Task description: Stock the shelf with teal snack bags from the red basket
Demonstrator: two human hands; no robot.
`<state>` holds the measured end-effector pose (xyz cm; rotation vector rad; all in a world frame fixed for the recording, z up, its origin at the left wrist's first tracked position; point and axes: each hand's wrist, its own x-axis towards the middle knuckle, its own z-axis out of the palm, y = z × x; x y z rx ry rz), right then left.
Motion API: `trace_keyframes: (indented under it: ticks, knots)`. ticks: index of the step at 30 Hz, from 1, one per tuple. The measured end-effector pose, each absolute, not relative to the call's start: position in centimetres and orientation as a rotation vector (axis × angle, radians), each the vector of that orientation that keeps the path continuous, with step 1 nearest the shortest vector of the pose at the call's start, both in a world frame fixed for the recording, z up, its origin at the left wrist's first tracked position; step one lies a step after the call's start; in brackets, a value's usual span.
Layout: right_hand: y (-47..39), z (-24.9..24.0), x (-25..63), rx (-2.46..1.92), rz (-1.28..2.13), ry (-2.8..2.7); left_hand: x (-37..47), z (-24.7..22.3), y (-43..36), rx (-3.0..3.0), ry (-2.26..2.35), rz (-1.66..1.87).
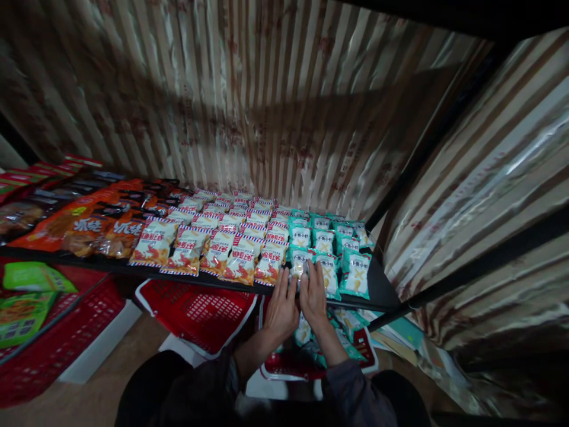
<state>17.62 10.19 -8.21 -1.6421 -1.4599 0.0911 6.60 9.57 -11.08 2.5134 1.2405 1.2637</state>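
Both my hands reach to the front edge of the shelf, at a small teal-and-white snack bag (300, 255). My left hand (283, 308) has its fingers stretched out against the bag's lower left side. On the right side of the same bag, my right hand (315, 299) lays its straight fingers close to the neighbouring teal bag (331, 279). The bag's lower edge is partly hidden by my fingers. More teal bags stand in rows behind and to the right. Left of them are rows of white bags (185, 248) with red-and-blue striped edges.
Orange snack packs (86, 228) fill the left of the black shelf (382, 287). Below are a red basket (204, 311), another holding teal bags (349, 332), and one with green packs (26, 317). Dark posts and striped wrapped sheets (284, 101) enclose the back and right.
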Motion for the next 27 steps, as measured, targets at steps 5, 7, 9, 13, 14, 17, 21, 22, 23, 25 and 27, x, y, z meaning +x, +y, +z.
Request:
trace_keyframes:
  ticks: [5, 7, 9, 13, 14, 17, 21, 22, 23, 25, 27]
  knots:
    - [11.0, -7.6, 17.6, -1.634, 0.236, -1.449, 7.6, -11.4, 10.9, 2.519, 1.272, 0.974]
    - [11.2, -7.5, 17.6, -1.612, 0.259, -1.434, 7.7, -11.4, 11.1, 2.505, 1.277, 0.919]
    - [11.3, -7.6, 17.4, -1.582, 0.245, -1.407, 7.8, -11.5, 11.3, 2.51, 1.259, 0.914]
    - [11.4, -7.9, 17.0, -1.541, 0.214, -1.385, 7.7, -11.9, 11.8, 2.559, 1.213, 0.978]
    - [11.5, -8.0, 17.0, -1.539, 0.211, -1.385, 7.7, -12.0, 11.9, 2.564, 1.217, 0.994]
    - [11.7, -8.3, 16.9, -1.534, 0.208, -1.392, 7.6, -12.4, 12.4, 2.561, 1.231, 1.014]
    - [12.1, -8.7, 16.9, -1.529, 0.218, -1.394, 7.5, -12.6, 12.6, 2.545, 1.228, 1.001]
    - [12.1, -8.8, 16.9, -1.527, 0.222, -1.396, 7.4, -12.5, 12.6, 2.544, 1.224, 0.999]
    - [12.2, -8.9, 17.0, -1.524, 0.224, -1.399, 7.3, -12.5, 12.5, 2.545, 1.216, 1.002]
    - [12.4, -9.0, 17.0, -1.514, 0.228, -1.407, 7.2, -12.4, 12.4, 2.552, 1.196, 1.025]
    - [12.6, -9.0, 17.1, -1.511, 0.232, -1.416, 7.2, -12.4, 12.3, 2.566, 1.178, 1.05]
